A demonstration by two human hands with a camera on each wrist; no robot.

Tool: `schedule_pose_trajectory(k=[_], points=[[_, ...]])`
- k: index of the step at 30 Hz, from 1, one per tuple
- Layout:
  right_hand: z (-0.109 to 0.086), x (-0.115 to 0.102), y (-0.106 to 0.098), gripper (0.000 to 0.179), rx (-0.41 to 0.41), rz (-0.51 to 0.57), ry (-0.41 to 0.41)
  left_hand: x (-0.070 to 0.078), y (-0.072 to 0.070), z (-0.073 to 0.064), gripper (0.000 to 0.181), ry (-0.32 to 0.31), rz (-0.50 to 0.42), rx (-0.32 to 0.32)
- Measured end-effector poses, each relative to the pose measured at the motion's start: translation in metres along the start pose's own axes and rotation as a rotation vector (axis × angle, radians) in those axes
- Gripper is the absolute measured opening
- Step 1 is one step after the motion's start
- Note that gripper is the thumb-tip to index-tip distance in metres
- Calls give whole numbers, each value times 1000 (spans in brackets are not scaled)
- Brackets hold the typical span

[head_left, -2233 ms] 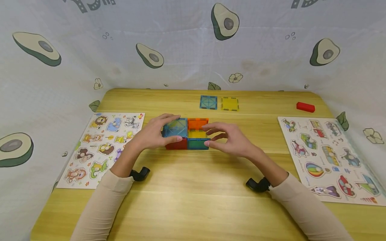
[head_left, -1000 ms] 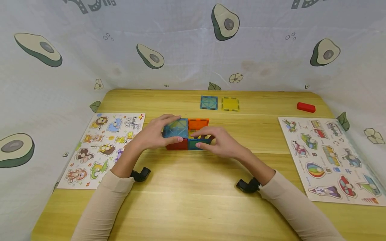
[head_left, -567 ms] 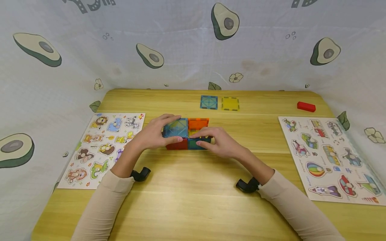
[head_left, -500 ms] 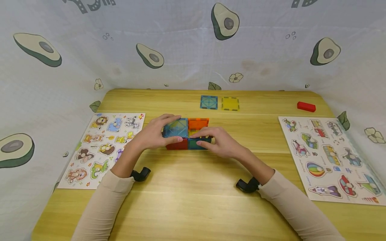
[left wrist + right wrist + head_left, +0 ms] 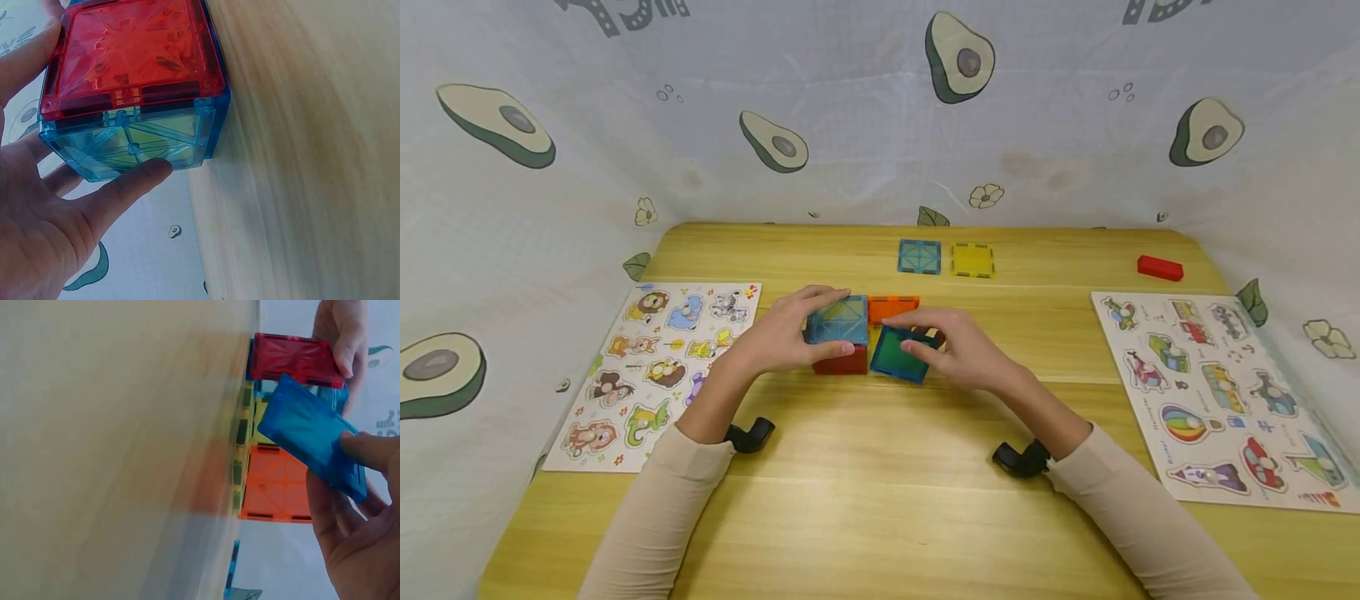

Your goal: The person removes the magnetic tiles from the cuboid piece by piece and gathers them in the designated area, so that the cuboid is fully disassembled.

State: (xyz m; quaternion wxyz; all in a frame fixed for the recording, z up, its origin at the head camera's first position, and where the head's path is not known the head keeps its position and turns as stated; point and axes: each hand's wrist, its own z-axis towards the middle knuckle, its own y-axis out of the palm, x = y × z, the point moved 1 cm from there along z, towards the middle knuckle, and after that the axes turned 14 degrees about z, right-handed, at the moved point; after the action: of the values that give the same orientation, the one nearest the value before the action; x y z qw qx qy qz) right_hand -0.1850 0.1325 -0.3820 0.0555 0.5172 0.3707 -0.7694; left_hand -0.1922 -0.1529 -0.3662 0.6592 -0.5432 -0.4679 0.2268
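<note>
A cube of magnetic tiles stands mid-table, with a light-blue tile on top and a red tile at its front. My left hand grips this cube, thumb resting on the top tile, other fingers round its left and far sides. In my right hand, a blue magnetic tile is pinched between thumb and fingers. It is tilted, apart from the cube, and looks greenish in the head view. Behind it an orange tile stands upright beside the cube, on a yellow tile's far edge.
At the back lie a flat blue tile and a flat yellow tile. A red block sits at the far right. An animal puzzle board lies left, a vehicle puzzle board right. A patterned curtain surrounds the wooden table.
My right hand has come in from the right, taken hold of the blue tile at the front, and pulled it away, turned and tilted. The left hand has stayed on the cube.
</note>
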Motion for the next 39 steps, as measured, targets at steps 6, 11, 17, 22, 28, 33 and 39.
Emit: schedule_pose_trajectory(k=[6, 11, 17, 22, 28, 33, 39], points=[[-2, -3, -5, 42, 7, 15, 2, -1, 0, 0, 81, 2, -6, 4], [-5, -4, -9, 40, 29, 79, 63, 1, 0, -1, 81, 2, -11, 6], [-12, -1, -19, 39, 92, 111, 135, 1, -1, -1, 80, 4, -7, 8], [-19, 2, -31, 40, 151, 151, 155, 2, -1, -1, 81, 5, -3, 5], [-27, 6, -49, 39, 228, 199, 143, 0, 1, -1, 80, 5, -11, 10], [-32, 9, -67, 42, 295, 189, 147, 0, 0, -2, 81, 2, -12, 9], [-39, 17, -91, 46, 392, 162, 225, 1, 0, -2, 81, -6, -8, 3]])
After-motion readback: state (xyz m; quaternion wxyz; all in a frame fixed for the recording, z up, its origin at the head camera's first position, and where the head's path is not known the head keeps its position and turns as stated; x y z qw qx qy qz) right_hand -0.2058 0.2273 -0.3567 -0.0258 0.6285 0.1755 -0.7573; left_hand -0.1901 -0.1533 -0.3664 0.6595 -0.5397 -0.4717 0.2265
